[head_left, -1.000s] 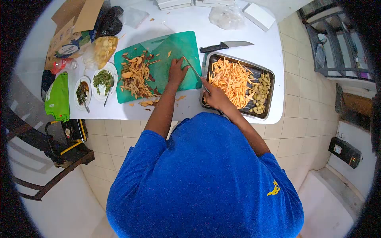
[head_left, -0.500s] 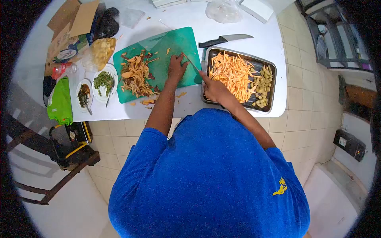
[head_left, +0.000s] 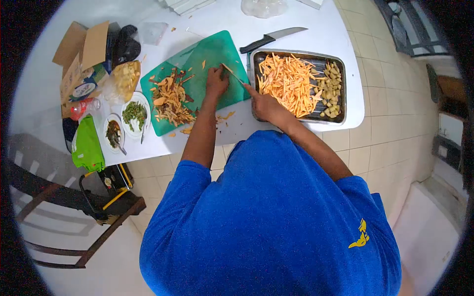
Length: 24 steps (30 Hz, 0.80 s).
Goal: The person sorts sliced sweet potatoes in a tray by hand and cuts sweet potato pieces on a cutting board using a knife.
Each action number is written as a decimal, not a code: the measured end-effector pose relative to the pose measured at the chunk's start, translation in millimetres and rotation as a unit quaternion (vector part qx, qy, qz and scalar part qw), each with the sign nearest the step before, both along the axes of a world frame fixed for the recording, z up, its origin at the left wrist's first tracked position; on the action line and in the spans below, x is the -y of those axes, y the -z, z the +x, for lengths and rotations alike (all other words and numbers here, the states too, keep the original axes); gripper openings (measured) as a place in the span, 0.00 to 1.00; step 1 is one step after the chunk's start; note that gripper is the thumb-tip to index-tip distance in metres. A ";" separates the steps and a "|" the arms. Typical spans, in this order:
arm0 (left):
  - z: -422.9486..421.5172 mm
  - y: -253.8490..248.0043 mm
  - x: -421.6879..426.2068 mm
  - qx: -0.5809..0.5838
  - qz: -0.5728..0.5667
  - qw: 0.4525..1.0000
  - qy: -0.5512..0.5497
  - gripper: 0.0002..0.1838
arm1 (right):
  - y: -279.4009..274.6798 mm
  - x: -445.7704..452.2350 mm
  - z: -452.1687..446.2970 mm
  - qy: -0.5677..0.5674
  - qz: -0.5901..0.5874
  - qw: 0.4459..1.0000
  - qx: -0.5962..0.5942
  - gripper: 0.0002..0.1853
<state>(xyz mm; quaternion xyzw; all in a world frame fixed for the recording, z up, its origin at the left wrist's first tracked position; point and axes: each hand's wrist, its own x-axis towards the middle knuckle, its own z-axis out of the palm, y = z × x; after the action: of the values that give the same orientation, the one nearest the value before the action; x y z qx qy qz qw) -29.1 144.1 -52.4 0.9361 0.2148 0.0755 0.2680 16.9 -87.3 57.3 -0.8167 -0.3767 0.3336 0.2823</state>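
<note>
On the green cutting board [head_left: 224,47], my left hand [head_left: 217,83] rests with its fingers bent and drawn together. Whatever lies beneath those fingertips is hidden. My right hand [head_left: 266,105] is closed around the handle of a knife [head_left: 236,75], whose narrow blade points up and left, its tip beside my left fingers. A heap of peelings [head_left: 170,98], orange and brown, covers the board's left part. Right of my hands is a metal tray [head_left: 342,118] with thin orange strips [head_left: 289,84] and pale diced chunks [head_left: 332,91]. One small orange scrap [head_left: 203,64] lies above my left hand.
A larger black-handled knife [head_left: 276,37] lies behind the tray. At left are two plates with greens [head_left: 134,114] and dark food [head_left: 113,133], spoons, a bag of pale chunks [head_left: 126,76], an open cardboard box [head_left: 94,47] and green cloth [head_left: 88,145]. A chair [head_left: 94,237] stands lower left.
The camera view has shifted and turned slightly. My hands keep nearly the same place over the board, and the knife blade still sits beside my left fingers.
</note>
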 end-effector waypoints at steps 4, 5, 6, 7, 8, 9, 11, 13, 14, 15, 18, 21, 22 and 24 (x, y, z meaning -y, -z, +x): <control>21.5 41.4 -35.9 0.096 0.027 0.989 -0.107 0.26 | -1.5 -0.7 1.6 0.010 -0.014 1.000 0.002 0.35; 36.0 47.8 -40.0 0.109 0.035 0.985 -0.130 0.28 | -4.2 -0.2 2.5 0.007 -0.021 1.000 0.002 0.35; 42.1 54.1 -40.3 0.122 0.042 0.980 -0.153 0.30 | -10.9 0.1 4.4 0.002 -0.027 1.000 0.001 0.34; 48.8 43.5 -32.9 0.058 0.001 0.984 -0.170 0.31 | -13.6 0.3 5.0 -0.003 -0.034 0.999 0.000 0.33; 62.4 18.8 -22.2 -0.006 -0.040 0.982 -0.184 0.33 | -12.6 0.6 3.7 -0.002 -0.035 0.999 -0.003 0.33; 72.0 8.6 -18.4 -0.070 -0.080 0.975 -0.196 0.35 | -12.1 0.2 3.4 0.001 -0.035 0.999 -0.005 0.33; 77.9 37.6 -27.9 -0.137 -0.057 0.973 -0.175 0.37 | -12.2 -0.9 5.9 0.010 -0.036 0.999 -0.014 0.32; 83.2 34.7 -21.3 -0.172 -0.049 0.969 -0.172 0.38 | -13.6 -1.3 6.9 0.020 -0.039 0.999 -0.031 0.32; 81.2 34.2 -16.7 -0.175 -0.053 0.966 -0.183 0.39 | -10.7 -0.5 5.0 0.020 -0.041 0.998 -0.032 0.32; 80.0 32.1 -13.5 -0.178 -0.056 0.963 -0.193 0.39 | -8.1 -0.4 3.0 0.020 -0.043 0.998 -0.033 0.32; 77.7 40.0 -18.0 -0.165 -0.031 0.972 -0.165 0.39 | -7.5 -1.4 -0.3 0.033 -0.050 0.997 -0.037 0.32; 76.7 59.7 -26.4 -0.182 0.003 0.973 -0.142 0.39 | 11.9 0.5 -9.8 0.043 -0.011 0.999 -0.027 0.29; 75.9 40.7 -18.5 -0.183 -0.012 0.972 -0.148 0.39 | 15.6 0.8 -13.5 0.045 0.010 0.999 -0.022 0.28; 74.7 7.7 -4.7 -0.185 -0.042 0.969 -0.160 0.39 | 19.9 1.3 -15.6 0.052 -0.015 0.997 -0.047 0.29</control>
<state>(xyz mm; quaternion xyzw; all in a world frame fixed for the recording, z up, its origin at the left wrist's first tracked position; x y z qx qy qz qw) 45.6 148.9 -60.0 0.8751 0.4107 -0.0664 0.2470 1.3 -88.6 37.4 -0.8226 -0.3150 0.3625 0.3045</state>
